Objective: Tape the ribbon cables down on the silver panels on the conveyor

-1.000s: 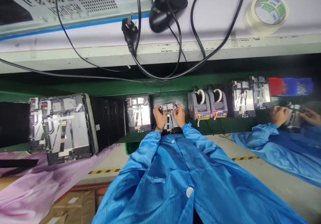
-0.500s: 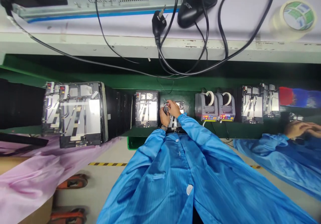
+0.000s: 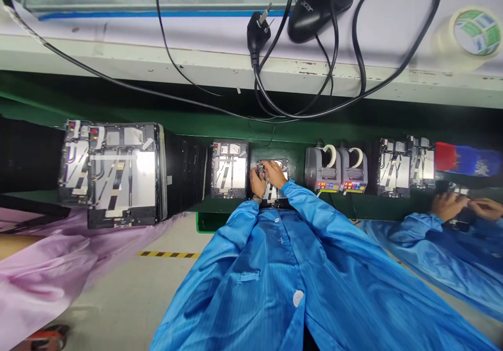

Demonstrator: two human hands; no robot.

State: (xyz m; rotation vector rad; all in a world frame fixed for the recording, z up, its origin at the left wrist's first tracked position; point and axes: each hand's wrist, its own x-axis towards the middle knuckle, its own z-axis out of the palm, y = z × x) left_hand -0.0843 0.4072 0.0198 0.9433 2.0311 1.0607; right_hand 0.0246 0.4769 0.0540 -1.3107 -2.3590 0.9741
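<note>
A small open device with a metal plate and dark ribbon strips (image 3: 280, 189) lies on the green conveyor (image 3: 236, 131) right in front of me. My left hand (image 3: 257, 182) rests on its left part with the fingers curled down. My right hand (image 3: 275, 174) reaches across to the upper left corner, fingers pinched together close to the left hand. What the fingertips press or hold is too small to make out. Both arms are in blue coat sleeves.
Another open device (image 3: 229, 169) lies just left of mine, a larger stack (image 3: 113, 170) further left. Two grey tape dispensers (image 3: 334, 170) stand to the right, then more devices (image 3: 404, 166). A co-worker's hands (image 3: 463, 207) work at far right. Overhead are cables, a mouse (image 3: 318, 2) and a tape roll (image 3: 473, 34).
My hands were spread on both sides of the device; the right hand has moved left to join the left hand at the upper left corner. The view shifted slightly.
</note>
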